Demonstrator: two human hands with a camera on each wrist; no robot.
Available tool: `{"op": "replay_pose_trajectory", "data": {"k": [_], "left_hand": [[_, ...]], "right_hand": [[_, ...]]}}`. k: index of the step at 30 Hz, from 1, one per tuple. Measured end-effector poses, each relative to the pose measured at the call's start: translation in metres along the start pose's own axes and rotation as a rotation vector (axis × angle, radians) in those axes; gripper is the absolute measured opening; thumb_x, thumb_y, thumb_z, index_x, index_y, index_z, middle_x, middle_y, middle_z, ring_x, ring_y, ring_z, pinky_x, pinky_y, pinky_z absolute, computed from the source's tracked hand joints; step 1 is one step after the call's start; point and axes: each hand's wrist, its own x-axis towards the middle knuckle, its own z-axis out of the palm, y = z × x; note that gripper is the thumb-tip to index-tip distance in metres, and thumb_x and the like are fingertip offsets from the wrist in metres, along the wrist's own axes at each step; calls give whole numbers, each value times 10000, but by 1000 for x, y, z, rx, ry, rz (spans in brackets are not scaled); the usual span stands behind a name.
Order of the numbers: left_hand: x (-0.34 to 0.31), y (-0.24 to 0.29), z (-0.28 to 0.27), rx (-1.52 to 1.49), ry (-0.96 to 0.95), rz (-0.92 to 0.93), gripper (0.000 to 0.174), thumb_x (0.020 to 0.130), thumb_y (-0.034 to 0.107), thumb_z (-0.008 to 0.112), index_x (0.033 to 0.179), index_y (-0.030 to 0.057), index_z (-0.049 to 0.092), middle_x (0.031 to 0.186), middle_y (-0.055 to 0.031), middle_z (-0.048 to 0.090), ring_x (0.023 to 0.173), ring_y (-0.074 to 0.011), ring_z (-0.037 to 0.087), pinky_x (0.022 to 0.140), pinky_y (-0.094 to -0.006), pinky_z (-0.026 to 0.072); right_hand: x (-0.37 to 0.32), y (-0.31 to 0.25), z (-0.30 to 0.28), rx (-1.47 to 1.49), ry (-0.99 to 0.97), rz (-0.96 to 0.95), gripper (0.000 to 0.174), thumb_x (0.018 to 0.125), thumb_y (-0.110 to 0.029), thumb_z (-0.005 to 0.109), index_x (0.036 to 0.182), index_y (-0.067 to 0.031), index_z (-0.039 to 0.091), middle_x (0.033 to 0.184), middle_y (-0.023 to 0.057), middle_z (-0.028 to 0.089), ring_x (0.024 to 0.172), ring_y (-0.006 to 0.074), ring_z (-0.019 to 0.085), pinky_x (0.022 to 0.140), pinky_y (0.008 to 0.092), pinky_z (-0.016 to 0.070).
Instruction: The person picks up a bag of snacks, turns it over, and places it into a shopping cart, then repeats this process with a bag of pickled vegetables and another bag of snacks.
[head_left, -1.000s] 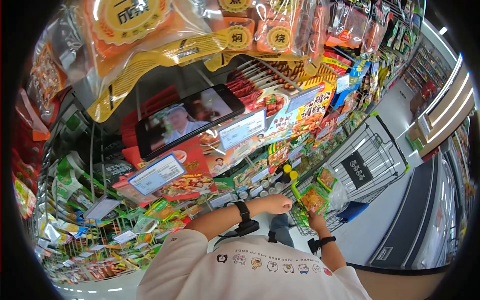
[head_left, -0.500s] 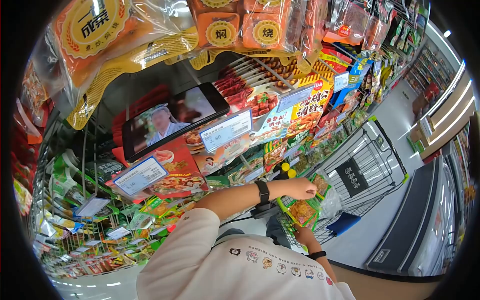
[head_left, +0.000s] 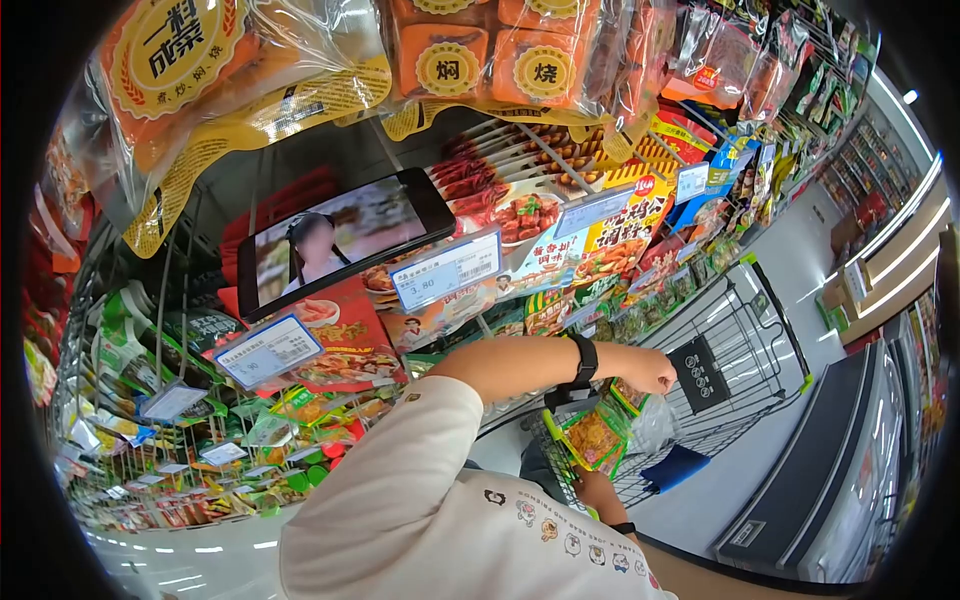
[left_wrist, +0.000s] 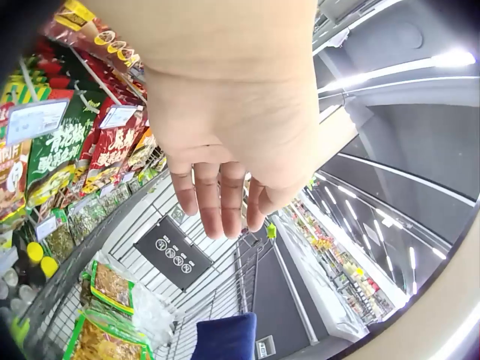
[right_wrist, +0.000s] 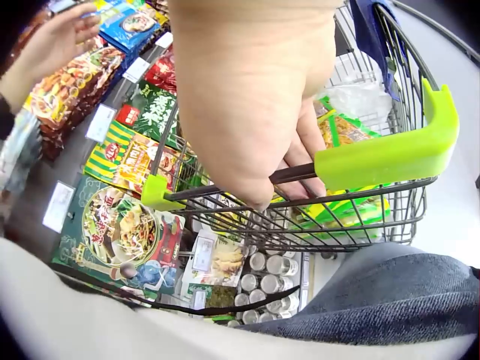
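Note:
My left hand is stretched over the shopping cart, fingers loose and holding nothing. In the left wrist view the palm of the left hand shows, its fingers hanging in front of the cart's dark sign. My right hand is at the cart's near end. The right wrist view shows the right hand gripping the cart's rim, thumb on the near side and fingers inside, beside a green corner guard. Packaged food in green-edged packs and a clear plastic bag lie in the cart.
Shelves of seasoning packets line the left, with price tags. A phone playing a video leans on the shelf. Orange packs hang above. A blue flap is at the cart's side; a dark freezer case stands right.
My left hand has moved from near the cart's near end out to the right, over the basket. The right hand stays at the cart's near end. The head view has shifted slightly.

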Motion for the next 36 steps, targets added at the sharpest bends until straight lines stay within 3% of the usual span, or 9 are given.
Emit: {"op": "replay_pose_trajectory", "data": {"k": [5,8,12,19,22,23,25,33,36], "left_hand": [[4,25,-31,54,41,-9,165,739,184,483,778,58,582,680,-72,588,630,-217,551,569,-339,408],[11,42,-35,6,36,98,175,742,192,484,801,63,588,703,-69,595,643,-213,555,580,-330,415],[5,90,-47,-95,-39,119,174,738,191,494,811,69,594,728,-44,605,671,-172,563,596,-291,425],[1,194,-73,-217,-63,381,174,735,195,497,774,56,594,697,-26,603,649,-121,570,584,-262,435],[9,229,-77,-235,-110,428,173,739,190,493,768,54,597,706,-26,611,654,-108,581,598,-239,444],[11,238,-80,-214,-115,446,170,739,183,494,769,54,602,715,-22,617,663,-100,588,608,-231,449],[15,253,-87,-175,-124,481,165,740,170,498,771,54,611,735,-16,630,682,-83,604,630,-216,459],[40,271,-116,-141,-86,530,157,748,173,510,768,49,604,702,-17,620,672,-84,593,602,-228,459],[65,244,-109,-203,-94,527,166,738,160,505,767,33,608,734,-47,630,669,-107,611,627,-220,472]], "right_hand": [[-4,2,0,-11,-5,9,254,711,-200,523,925,-66,500,706,204,571,678,367,557,618,445,441],[-4,9,4,-5,18,-12,289,699,-201,530,957,-73,509,724,197,577,690,364,559,623,443,443],[-6,14,9,57,15,22,336,691,-201,533,1009,-93,522,739,190,584,697,352,565,635,418,453],[-10,26,-12,128,-107,-11,341,733,-236,524,1068,-172,535,801,122,612,722,285,591,655,357,467],[-8,40,-21,-36,-82,-8,309,744,-246,516,1042,-173,554,810,123,609,743,281,589,656,352,467],[-8,43,-21,-12,-67,99,276,750,-244,516,1009,-167,572,818,129,606,757,283,585,658,348,466],[-12,40,-28,78,-12,101,266,758,-240,517,1005,-159,575,842,120,608,765,277,588,667,341,466],[-51,2,-75,385,149,104,256,776,-149,529,1027,-112,561,844,112,615,769,200,605,674,279,464],[-59,5,-85,453,181,101,254,772,-97,526,1024,-92,557,812,105,613,746,154,598,666,251,459]]}}
